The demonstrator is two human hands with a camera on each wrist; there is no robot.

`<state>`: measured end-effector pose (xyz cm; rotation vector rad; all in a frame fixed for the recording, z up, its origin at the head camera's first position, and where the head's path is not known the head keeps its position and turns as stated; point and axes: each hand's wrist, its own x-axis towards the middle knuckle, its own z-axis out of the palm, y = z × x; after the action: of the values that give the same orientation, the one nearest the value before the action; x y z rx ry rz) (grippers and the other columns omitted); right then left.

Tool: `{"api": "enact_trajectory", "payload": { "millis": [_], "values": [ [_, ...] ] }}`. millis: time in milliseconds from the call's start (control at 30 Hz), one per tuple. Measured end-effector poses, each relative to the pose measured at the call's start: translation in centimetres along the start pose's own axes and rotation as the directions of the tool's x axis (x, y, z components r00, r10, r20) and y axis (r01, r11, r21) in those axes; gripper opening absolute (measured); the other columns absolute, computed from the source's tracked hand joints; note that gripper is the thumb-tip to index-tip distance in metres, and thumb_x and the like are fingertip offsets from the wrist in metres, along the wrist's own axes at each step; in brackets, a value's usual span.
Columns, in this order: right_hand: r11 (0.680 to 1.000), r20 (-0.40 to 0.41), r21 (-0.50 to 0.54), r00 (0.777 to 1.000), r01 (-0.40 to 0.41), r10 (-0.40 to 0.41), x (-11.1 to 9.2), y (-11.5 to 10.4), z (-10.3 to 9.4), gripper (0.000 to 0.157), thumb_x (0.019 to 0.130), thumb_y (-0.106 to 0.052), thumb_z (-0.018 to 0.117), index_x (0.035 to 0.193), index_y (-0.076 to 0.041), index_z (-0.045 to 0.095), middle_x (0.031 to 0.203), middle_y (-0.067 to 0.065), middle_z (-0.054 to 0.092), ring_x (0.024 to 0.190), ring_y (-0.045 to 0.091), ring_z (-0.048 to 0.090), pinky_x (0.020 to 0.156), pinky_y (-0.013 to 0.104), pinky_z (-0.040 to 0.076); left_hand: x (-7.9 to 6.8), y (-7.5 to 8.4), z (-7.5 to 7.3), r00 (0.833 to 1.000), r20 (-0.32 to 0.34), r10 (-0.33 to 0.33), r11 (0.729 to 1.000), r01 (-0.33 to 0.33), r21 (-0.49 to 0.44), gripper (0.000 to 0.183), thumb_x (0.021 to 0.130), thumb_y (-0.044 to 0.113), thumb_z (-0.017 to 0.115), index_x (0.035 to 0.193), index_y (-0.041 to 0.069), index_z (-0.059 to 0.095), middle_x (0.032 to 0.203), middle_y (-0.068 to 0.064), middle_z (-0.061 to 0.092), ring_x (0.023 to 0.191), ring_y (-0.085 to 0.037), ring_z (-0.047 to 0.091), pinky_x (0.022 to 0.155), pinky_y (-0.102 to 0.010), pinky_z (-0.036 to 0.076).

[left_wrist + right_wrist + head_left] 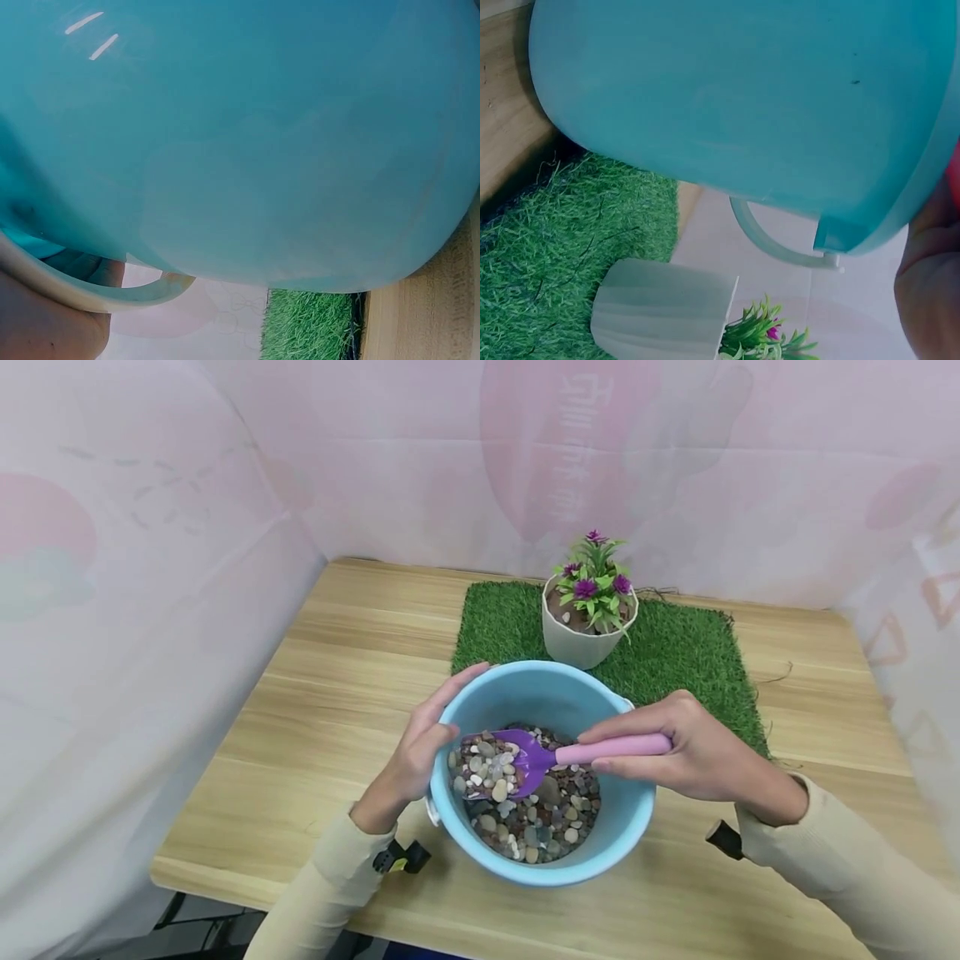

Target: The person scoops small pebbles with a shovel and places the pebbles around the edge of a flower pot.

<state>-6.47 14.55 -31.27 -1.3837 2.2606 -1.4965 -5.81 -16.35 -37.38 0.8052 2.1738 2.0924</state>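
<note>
A light blue bucket [632,814] stands on the table with a layer of mixed pebbles [551,831] at its bottom. My left hand [415,752] holds its left side, thumb over the rim and fingers along the outside. In the left wrist view the bucket wall [262,135] fills most of the picture, beside part of the hand [52,330]. With my right hand [693,747] I grip the pink handle of a small purple shovel [534,765]. Its blade, heaped with pebbles, hangs inside the bucket near the left wall.
Behind the bucket, a pale pot [573,645] with a purple-flowered plant [596,585] sits on a green turf mat [678,652]. Wood-grain tabletop [315,710] extends to both sides. Printed cloth [420,485] hangs around the table's back and sides. The bucket's handle [780,247] hangs down outside.
</note>
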Motion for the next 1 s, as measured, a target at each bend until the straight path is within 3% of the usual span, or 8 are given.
{"api": "enact_trajectory", "payload": {
  "millis": [67, 267, 567, 767, 1000],
  "values": [
    [1.000, -0.018, 0.006, 1.000, 0.006, -0.006, -0.1, -0.5, -0.1, 0.035, 0.075, 0.004, 0.075, 0.108, -0.008, 0.074, 0.092, 0.005, 0.077, 0.069, 0.005, 0.072, 0.053, 0.018, 0.059, 0.0, -0.1, 0.1, 1.000, 0.005, 0.012, 1.000, -0.012, -0.010, 0.072, 0.078, -0.001, 0.031, 0.150, 0.003, 0.030, 0.152, -0.014, 0.040, 0.135, -0.036, 0.046, 0.108, -0.055, 0.046],
    [1.000, -0.077, -0.007, 0.997, 0.028, -0.028, -0.5, -1.2, -0.8, 0.037, 0.071, 0.011, 0.075, 0.105, -0.002, 0.074, 0.090, 0.011, 0.077, 0.056, 0.002, 0.065, 0.044, 0.011, 0.049, 0.0, -0.2, 0.1, 0.999, 0.014, 0.029, 0.999, -0.029, -0.030, 0.073, 0.077, -0.003, 0.031, 0.149, -0.001, 0.029, 0.152, -0.019, 0.039, 0.134, -0.041, 0.045, 0.108, -0.056, 0.044],
    [0.996, -0.116, 0.034, 0.991, 0.079, -0.074, -1.5, -0.9, -1.7, 0.040, 0.067, 0.016, 0.074, 0.104, 0.002, 0.073, 0.091, 0.012, 0.077, 0.060, 0.001, 0.064, 0.045, 0.010, 0.045, 0.0, -0.2, 0.0, 1.000, 0.011, 0.019, 0.999, -0.018, -0.032, 0.073, 0.077, -0.002, 0.031, 0.150, 0.002, 0.029, 0.152, -0.017, 0.039, 0.134, -0.040, 0.046, 0.105, -0.053, 0.048],
    [0.999, -0.146, 0.037, 0.989, 0.027, -0.021, -2.3, -1.2, -2.3, 0.039, 0.068, 0.018, 0.073, 0.104, 0.003, 0.073, 0.092, 0.011, 0.077, 0.070, 0.007, 0.072, 0.046, 0.014, 0.050, -0.2, -0.2, 0.0, 1.000, 0.004, -0.005, 1.000, 0.005, -0.022, 0.072, 0.078, -0.001, 0.032, 0.150, 0.004, 0.030, 0.152, -0.013, 0.041, 0.135, -0.035, 0.047, 0.104, -0.053, 0.048],
    [1.000, -0.167, 0.018, 0.986, -0.009, 0.012, -3.0, -1.5, -3.0, 0.039, 0.069, 0.017, 0.072, 0.105, 0.003, 0.072, 0.088, 0.009, 0.077, 0.049, -0.004, 0.056, 0.035, 0.009, 0.035, -0.1, -0.3, 0.0, 1.000, 0.002, -0.016, 0.999, 0.016, -0.028, 0.072, 0.078, 0.000, 0.032, 0.151, 0.005, 0.030, 0.152, -0.014, 0.040, 0.135, -0.036, 0.046, 0.103, -0.055, 0.048]
  ]
}}
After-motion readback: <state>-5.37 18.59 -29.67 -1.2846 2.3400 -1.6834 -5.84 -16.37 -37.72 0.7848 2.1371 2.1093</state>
